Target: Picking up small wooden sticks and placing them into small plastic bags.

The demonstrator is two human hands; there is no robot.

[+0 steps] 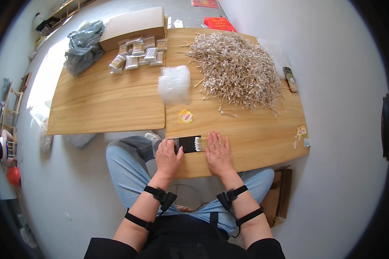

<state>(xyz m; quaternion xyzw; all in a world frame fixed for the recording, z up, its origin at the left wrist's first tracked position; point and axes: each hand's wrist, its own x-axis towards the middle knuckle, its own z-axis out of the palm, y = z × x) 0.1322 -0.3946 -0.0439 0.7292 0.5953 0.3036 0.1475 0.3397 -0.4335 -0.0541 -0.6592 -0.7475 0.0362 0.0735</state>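
At the table's near edge lies a flat black strip [188, 144], with a clear plastic bag [156, 148] round its left end. My left hand [167, 156] grips the bag over the strip, thumb towards the right and fingers curled. A row of cotton swabs [200, 143] lies side by side at the strip's right end, white tips pointing left. Flat on these swabs rests my right hand [219, 151], fingers stretched out; it covers their right part. Just beyond the strip are small yellow-and-white paper labels [185, 116].
A big heap of loose cotton swabs [237, 71] covers the far right. A stack of clear bags [174, 84] lies at the middle. Filled swab packs [138, 52], a cardboard box [134, 28] and a grey plastic bag [84, 45] sit far left. A wall [341, 108] borders the right side.
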